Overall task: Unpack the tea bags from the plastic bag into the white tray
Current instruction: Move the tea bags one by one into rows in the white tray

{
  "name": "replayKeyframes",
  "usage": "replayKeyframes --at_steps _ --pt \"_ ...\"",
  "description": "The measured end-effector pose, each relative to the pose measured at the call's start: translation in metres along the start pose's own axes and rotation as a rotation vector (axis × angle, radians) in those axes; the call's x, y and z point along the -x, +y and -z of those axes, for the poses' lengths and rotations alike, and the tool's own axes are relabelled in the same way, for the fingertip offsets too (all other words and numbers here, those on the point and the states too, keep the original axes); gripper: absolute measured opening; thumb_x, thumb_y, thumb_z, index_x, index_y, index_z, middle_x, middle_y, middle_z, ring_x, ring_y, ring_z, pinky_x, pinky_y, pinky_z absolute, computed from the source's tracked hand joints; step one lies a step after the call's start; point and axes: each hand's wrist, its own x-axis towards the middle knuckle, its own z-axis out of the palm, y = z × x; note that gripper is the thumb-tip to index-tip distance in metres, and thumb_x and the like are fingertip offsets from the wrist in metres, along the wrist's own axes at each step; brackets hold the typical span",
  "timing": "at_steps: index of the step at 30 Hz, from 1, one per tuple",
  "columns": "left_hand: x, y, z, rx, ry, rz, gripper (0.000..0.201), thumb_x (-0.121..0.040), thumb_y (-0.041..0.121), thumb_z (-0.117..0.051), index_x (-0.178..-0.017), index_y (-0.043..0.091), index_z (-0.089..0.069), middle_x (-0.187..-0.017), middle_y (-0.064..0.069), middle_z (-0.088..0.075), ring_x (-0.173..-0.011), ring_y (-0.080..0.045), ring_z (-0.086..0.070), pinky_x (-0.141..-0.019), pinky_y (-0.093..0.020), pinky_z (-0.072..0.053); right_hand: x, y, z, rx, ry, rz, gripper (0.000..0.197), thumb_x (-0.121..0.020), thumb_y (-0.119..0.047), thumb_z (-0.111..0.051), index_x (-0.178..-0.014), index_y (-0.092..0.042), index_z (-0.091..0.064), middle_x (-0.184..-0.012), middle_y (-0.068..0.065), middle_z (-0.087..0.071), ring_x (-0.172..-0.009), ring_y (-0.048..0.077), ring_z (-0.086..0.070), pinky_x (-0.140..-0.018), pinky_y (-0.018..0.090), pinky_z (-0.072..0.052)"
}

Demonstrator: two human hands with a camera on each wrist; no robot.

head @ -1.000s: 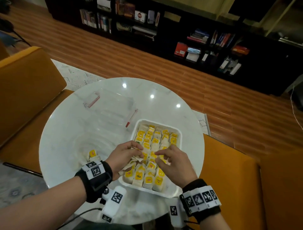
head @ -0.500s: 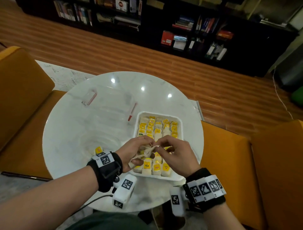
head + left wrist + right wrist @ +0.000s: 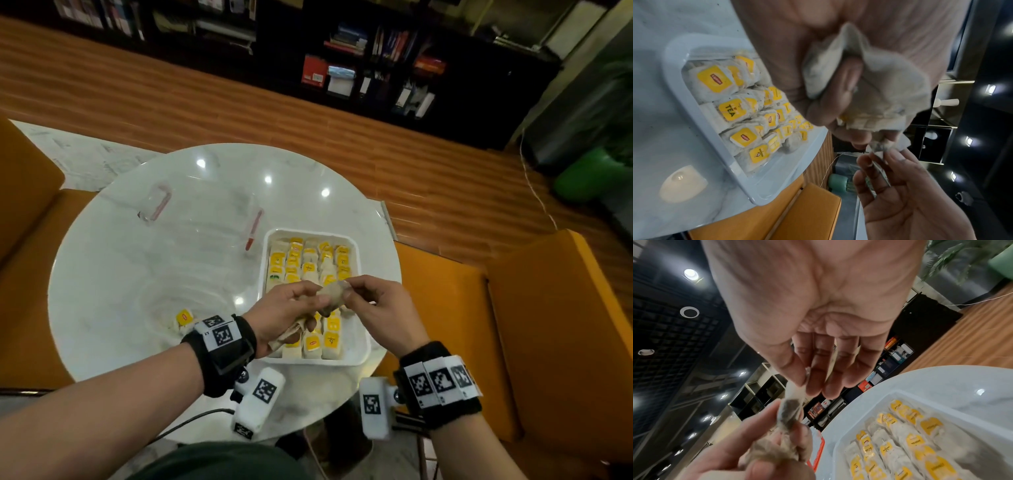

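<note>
While the left hand (image 3: 284,313) clutches a crumpled bunch of tea bags (image 3: 875,91) in its curled fingers, the right hand (image 3: 380,308) pinches the top of one bag (image 3: 790,408) between thumb and fingertips, the two hands meeting just above the near end of the white tray (image 3: 361,346). That pinched bag is soft, creased filter paper, pale grey-beige, with dark tea showing through it. Below the hands, the shallow, round-cornered plastic tray sits on the right side of a round, glossy, marble-patterned bench (image 3: 113,284) and holds rows of packed tea bags (image 3: 301,260), each a small paper pillow topped by a square yellow tag. One tag reads "TEA" (image 3: 731,109) in the left wrist view; others carry a small red logo too blurred to read. A clear plastic bag (image 3: 191,226) with a red zip strip lies flat on the bench beyond the tray's left side. One loose tea bag (image 3: 183,318) with a yellow tag rests on the bench just beside the left wrist.
</note>
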Motion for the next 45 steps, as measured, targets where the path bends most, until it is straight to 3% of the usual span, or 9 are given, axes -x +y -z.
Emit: replayKeyframes --at_steps 5,9,12,16,20,23,28,36,45 --pt "-0.004 0.0 -0.006 0.039 0.007 0.023 0.013 -0.1 0.017 -0.061 -0.097 0.006 -0.067 -0.079 -0.007 -0.066 -0.056 -0.014 -0.052 -0.033 -0.015 -0.029 0.001 0.001 0.014 -0.067 -0.082 0.036 0.055 -0.087 0.0 -0.058 -0.127 -0.038 -0.061 -0.11 -0.007 -0.07 -0.095 0.014 -0.07 -0.087 0.042 -0.059" --pt "-0.007 0.001 -0.008 0.077 0.016 0.068 0.017 -0.101 0.016 -0.057 -0.091 0.007 -0.066 -0.083 -0.012 -0.065 -0.055 -0.015 -0.051 -0.034 -0.014 -0.025 0.001 0.002 0.025 0.212 -0.197 0.159 0.078 -0.084 0.008 -0.055 -0.137 -0.048 -0.045 -0.133 -0.018 -0.053 -0.108 0.001 -0.06 -0.086 0.023 -0.053" --pt "-0.009 0.003 -0.01 0.098 -0.001 0.131 0.019 -0.102 0.018 -0.053 -0.095 0.004 -0.063 -0.083 -0.013 -0.064 -0.055 -0.015 -0.049 -0.032 -0.014 -0.023 -0.003 0.011 0.025 0.227 -0.218 0.285 0.061 -0.089 -0.002 -0.068 -0.133 -0.042 -0.057 -0.138 -0.019 -0.048 -0.111 0.002 -0.06 -0.086 0.022 -0.053" --pt "-0.011 0.001 -0.014 0.11 -0.025 0.162 0.023 -0.103 0.021 -0.051 -0.1 0.002 -0.064 -0.083 -0.013 -0.063 -0.053 -0.014 -0.049 -0.03 -0.015 -0.022 -0.01 0.021 0.026 0.18 -0.17 0.357 0.023 -0.09 -0.011 -0.074 -0.103 -0.031 -0.077 -0.132 -0.015 -0.057 -0.117 0.006 -0.061 -0.088 0.035 -0.057" --pt "-0.014 -0.001 -0.017 0.128 0.023 0.183 0.026 -0.101 0.026 -0.053 -0.11 0.005 -0.066 -0.085 -0.011 -0.063 -0.057 -0.014 -0.049 -0.03 -0.015 -0.023 -0.016 0.022 0.033 0.138 -0.158 0.329 0.021 -0.093 -0.009 -0.07 -0.101 -0.027 -0.077 -0.118 -0.018 -0.068 -0.111 0.004 -0.064 -0.086 0.027 -0.056" --pt "-0.017 -0.005 -0.013 0.238 0.054 0.214 0.027 -0.096 0.014 -0.044 -0.109 0.008 -0.067 -0.083 -0.013 -0.06 -0.058 -0.016 -0.05 -0.031 -0.014 -0.023 -0.027 0.03 0.039 0.209 -0.094 0.235 0.012 -0.096 -0.025 -0.069 -0.104 -0.029 -0.077 -0.1 -0.017 -0.074 -0.097 0.001 -0.066 -0.082 0.023 -0.055" --pt "-0.017 -0.01 -0.002 0.272 0.142 0.169 0.033 -0.091 0.006 -0.035 -0.107 0.006 -0.064 -0.079 -0.014 -0.06 -0.058 -0.019 -0.05 -0.032 -0.013 -0.023 -0.053 0.062 0.029 0.537 -0.209 0.108 0.02 -0.101 -0.036 -0.058 -0.11 -0.03 -0.075 -0.104 -0.012 -0.075 -0.095 0.012 -0.067 -0.084 0.036 -0.056" --pt "-0.01 -0.013 0.021 0.343 0.24 0.122 0.033 -0.077 0.02 -0.061 -0.108 0.011 -0.067 -0.083 -0.013 -0.059 -0.062 -0.019 -0.05 -0.033 -0.014 -0.024 -0.074 0.082 -0.01 1.018 -0.565 0.066 0.027 -0.098 -0.02 -0.049 -0.107 -0.021 -0.074 -0.106 0.003 -0.071 -0.098 0.027 -0.066 -0.09 0.038 -0.052" --pt "-0.003 -0.015 0.03 0.348 0.347 0.125 0.029 -0.091 0.007 -0.046 -0.109 0.012 -0.067 -0.092 -0.014 -0.056 -0.062 -0.017 -0.049 -0.032 -0.015 -0.023 -0.098 0.083 -0.029 1.181 -0.502 0.086 0.019 -0.092 -0.013 -0.053 -0.099 -0.022 -0.069 -0.105 0.002 -0.068 -0.105 0.026 -0.06 -0.099 0.04 -0.042"
